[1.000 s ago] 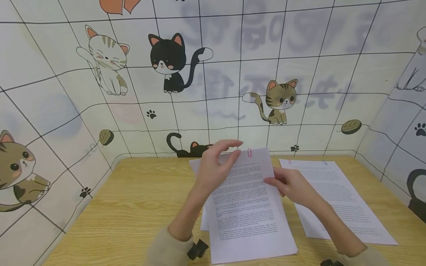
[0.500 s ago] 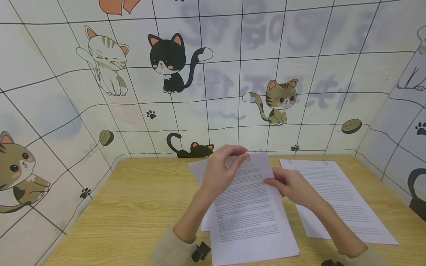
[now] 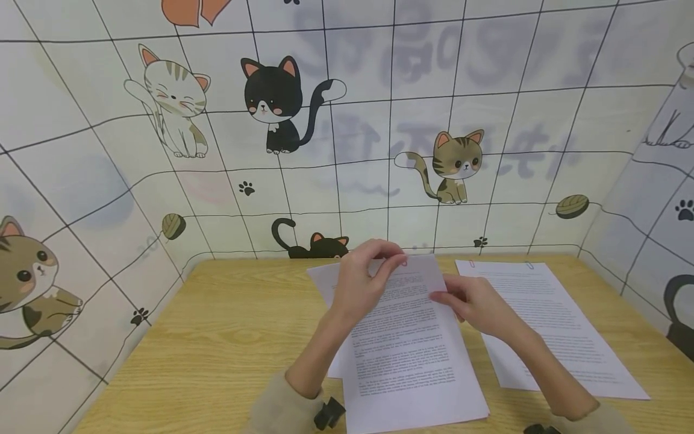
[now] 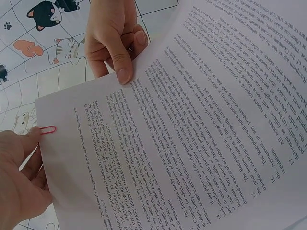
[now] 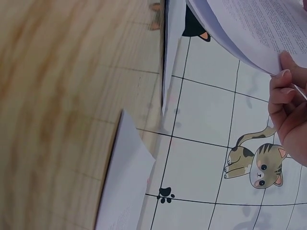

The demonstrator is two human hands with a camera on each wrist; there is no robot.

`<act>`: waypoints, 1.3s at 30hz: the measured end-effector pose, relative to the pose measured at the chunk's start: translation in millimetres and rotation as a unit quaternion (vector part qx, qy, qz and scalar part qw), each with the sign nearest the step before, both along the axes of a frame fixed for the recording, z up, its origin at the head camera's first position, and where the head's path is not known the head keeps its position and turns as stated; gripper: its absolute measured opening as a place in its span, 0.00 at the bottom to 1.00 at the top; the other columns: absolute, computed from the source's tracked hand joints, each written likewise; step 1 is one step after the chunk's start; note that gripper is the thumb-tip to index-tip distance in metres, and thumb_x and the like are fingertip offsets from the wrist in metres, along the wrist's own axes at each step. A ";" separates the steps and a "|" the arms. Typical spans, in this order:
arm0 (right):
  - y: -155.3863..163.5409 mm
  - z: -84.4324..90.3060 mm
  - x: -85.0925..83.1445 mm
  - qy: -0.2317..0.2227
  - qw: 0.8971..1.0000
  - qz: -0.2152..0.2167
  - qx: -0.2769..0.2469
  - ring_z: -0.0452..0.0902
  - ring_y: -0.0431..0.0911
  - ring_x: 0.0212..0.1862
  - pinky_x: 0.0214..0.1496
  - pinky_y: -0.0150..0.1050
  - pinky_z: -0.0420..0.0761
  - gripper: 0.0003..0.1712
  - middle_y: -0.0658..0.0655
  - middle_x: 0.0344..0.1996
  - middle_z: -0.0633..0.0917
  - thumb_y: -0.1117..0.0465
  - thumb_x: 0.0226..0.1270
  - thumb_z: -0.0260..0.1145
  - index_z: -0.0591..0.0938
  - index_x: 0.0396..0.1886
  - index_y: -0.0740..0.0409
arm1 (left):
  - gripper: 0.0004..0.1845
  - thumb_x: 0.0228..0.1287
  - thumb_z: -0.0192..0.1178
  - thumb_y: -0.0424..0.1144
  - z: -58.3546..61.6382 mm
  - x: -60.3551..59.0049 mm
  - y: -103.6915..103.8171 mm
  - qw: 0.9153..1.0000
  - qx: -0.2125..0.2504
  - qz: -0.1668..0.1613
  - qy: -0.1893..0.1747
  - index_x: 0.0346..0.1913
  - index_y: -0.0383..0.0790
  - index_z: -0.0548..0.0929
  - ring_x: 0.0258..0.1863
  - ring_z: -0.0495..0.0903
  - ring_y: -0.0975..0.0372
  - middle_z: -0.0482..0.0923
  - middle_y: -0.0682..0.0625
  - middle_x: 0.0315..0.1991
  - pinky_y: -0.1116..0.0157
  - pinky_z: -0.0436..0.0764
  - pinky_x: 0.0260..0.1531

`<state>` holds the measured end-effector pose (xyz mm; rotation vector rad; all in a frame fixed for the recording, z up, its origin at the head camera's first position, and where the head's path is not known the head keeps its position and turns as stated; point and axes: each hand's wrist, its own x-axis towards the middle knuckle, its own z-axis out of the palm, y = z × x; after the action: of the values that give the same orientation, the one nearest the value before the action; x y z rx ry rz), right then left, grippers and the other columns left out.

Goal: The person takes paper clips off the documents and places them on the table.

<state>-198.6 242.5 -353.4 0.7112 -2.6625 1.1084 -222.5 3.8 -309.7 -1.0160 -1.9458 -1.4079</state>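
Note:
In the head view several printed sheets of paper (image 3: 401,361) are held up, tilted, above the table. A pink paper clip (image 4: 47,130) sits on their top edge. My left hand (image 3: 360,280) pinches that clip between thumb and index finger at the top edge. My right hand (image 3: 477,304) grips the sheets' right edge with thumb in front and fingers behind. The left wrist view shows the left hand (image 4: 19,177) at the clip and the right hand (image 4: 112,43) on the side edge. In the right wrist view the held sheets (image 5: 249,33) bow away from the right hand (image 5: 292,108).
Behind the held sheets, more white paper (image 3: 320,276) shows on the left. A second printed stack (image 3: 558,337) lies to the right, with a red clip (image 3: 472,264) and a blue clip (image 3: 529,265) on its top edge. A cat-patterned backdrop (image 3: 368,187) rises behind the wooden table (image 3: 228,337).
My left hand has moved slightly right and down, and its thumb and index finger have closed onto the pink clip. The top of the sheets has dipped a little. My right hand stays in place.

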 end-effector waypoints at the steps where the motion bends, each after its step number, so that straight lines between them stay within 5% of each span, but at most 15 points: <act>1: 0.1 0.2 0.1 0.000 1.000 -0.001 0.001 0.67 0.36 0.15 0.16 0.30 0.62 0.09 0.44 0.20 0.80 0.64 0.71 0.67 0.84 0.48 0.56 | 0.03 0.65 0.68 0.30 -0.2 -0.1 0.6 1.000 0.002 0.000 0.000 0.39 0.36 0.85 0.37 0.83 0.63 0.86 0.50 0.36 0.68 0.82 0.44; 27: 3.9 2.3 -0.8 -0.015 1.000 -0.016 0.004 0.70 0.42 0.16 0.16 0.31 0.63 0.10 0.47 0.28 0.84 0.64 0.71 0.67 0.84 0.50 0.57 | 0.04 0.68 0.66 0.33 8.5 0.9 -2.9 0.994 0.102 0.000 -0.048 0.40 0.33 0.84 0.35 0.84 0.57 0.86 0.48 0.33 0.64 0.81 0.44; 39: 5.5 0.5 -1.6 -0.010 1.000 -0.014 -0.002 0.70 0.41 0.15 0.16 0.30 0.62 0.13 0.47 0.31 0.85 0.64 0.71 0.67 0.84 0.53 0.57 | 0.03 0.69 0.65 0.33 5.4 6.2 -11.9 0.992 0.085 -0.014 -0.090 0.40 0.36 0.84 0.35 0.84 0.51 0.85 0.49 0.33 0.66 0.79 0.41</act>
<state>-200.2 248.0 -352.8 0.6630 -2.6782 1.1189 -216.3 -8.1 -304.3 -0.8662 -1.9032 -1.6998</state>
